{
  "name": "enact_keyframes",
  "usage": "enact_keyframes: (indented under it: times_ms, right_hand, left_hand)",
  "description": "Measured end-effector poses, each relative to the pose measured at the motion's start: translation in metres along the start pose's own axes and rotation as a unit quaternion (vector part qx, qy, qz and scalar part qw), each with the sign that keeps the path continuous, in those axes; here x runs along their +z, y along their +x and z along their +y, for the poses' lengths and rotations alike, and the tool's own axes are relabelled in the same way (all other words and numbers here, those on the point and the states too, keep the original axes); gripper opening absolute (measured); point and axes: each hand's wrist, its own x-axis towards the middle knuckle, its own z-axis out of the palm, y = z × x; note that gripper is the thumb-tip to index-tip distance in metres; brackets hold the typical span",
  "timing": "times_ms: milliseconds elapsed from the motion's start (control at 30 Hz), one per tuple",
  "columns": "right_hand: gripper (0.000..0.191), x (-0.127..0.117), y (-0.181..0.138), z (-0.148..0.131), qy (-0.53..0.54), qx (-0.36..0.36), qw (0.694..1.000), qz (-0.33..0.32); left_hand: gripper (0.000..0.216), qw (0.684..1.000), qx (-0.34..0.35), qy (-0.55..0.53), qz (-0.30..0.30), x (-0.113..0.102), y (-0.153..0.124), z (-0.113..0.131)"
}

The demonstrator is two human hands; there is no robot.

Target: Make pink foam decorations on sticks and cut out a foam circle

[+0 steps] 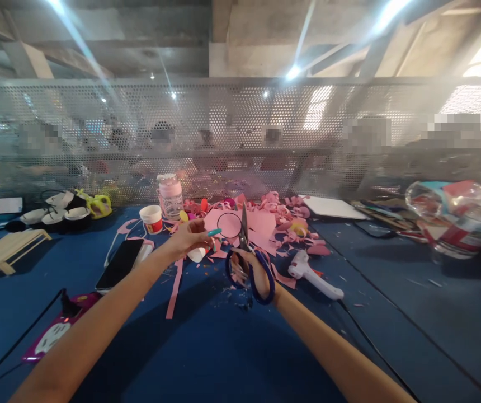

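My left hand [193,239], with green nails, pinches the left side of pink paper [261,224] that bears a thin black circle outline [229,225]. Whether all the pink there is one sheet, I cannot tell. Dark blue-handled scissors [262,280] are in my right hand [257,274], fingers through the loops. Their blades point up, just right of the circle, and look nearly closed. Behind and around lie pink paper scraps and curls [295,224]. Under my left hand a white cup [198,253] rests on its side. A pink strip [175,291] lies nearer me.
On the blue table [232,358], a white glue gun [314,275] with a cord lies right. Left are a black phone [121,264], a red-white paper cup [151,218], a pink bottle [170,196] and a wooden stand [8,252]. A perforated metal screen [240,112] stands behind.
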Motion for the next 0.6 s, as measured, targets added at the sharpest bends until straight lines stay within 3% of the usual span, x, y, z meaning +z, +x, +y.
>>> enact_keyframes:
  times_ms: [133, 333, 433, 600]
  right_hand:
    - [0.037, 0.002, 0.000, 0.005, 0.034, 0.018, 0.999, 0.005]
    - [0.039, 0.006, -0.004, 0.010, 0.022, 0.019, 1.000, -0.004]
    - [0.039, 0.008, -0.006, 0.006, 0.005, 0.007, 1.000, 0.006]
    - [0.032, 0.011, -0.008, -0.010, -0.045, -0.014, 0.998, 0.050]
  left_hand:
    - [0.043, 0.998, 0.036, 0.048, -0.015, 0.013, -0.004, -0.013]
    - [0.038, 0.995, 0.055, 0.061, 0.050, 0.026, -0.008, -0.019]
    - [0.035, 0.991, 0.066, 0.083, 0.078, 0.029, -0.008, -0.018]
    - [0.036, 0.983, 0.091, 0.145, 0.065, 0.028, -0.009, -0.014]
